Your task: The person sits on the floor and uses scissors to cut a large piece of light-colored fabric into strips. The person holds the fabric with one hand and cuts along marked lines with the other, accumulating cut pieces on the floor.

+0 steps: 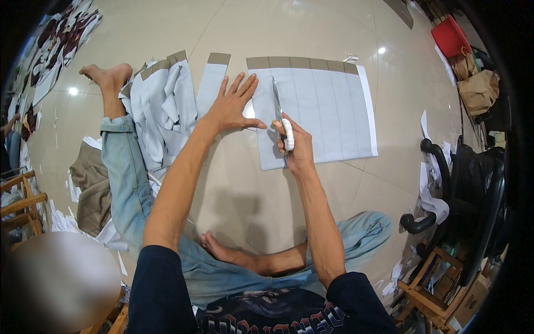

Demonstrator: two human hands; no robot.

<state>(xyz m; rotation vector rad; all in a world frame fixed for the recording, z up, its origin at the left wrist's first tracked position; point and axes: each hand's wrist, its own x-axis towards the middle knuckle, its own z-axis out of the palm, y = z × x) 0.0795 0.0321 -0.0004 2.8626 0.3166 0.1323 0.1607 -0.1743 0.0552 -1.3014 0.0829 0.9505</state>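
My left hand [233, 108] rests with spread fingers at the left edge of a light grey fabric sheet [328, 114], which has a khaki band along its top and lengthwise lines. My right hand [295, 142] grips metal scissors [275, 97] with a white-wrapped handle, their blades pointing away from me over the left part of the sheet. A narrow grey strip [213, 78] with a khaki end lies just left of my left hand. Further left, a rumpled pile of similar pieces [158, 111] lies beside my outstretched leg.
Khaki cloth [89, 183] lies by my left leg, more scraps [61, 50] at upper left. A red basin [448, 39] and brown paper bag [478, 92] sit upper right, a black chair [467, 206] right. Wooden frames [22, 200] stand left. Another person appears at the left edge.
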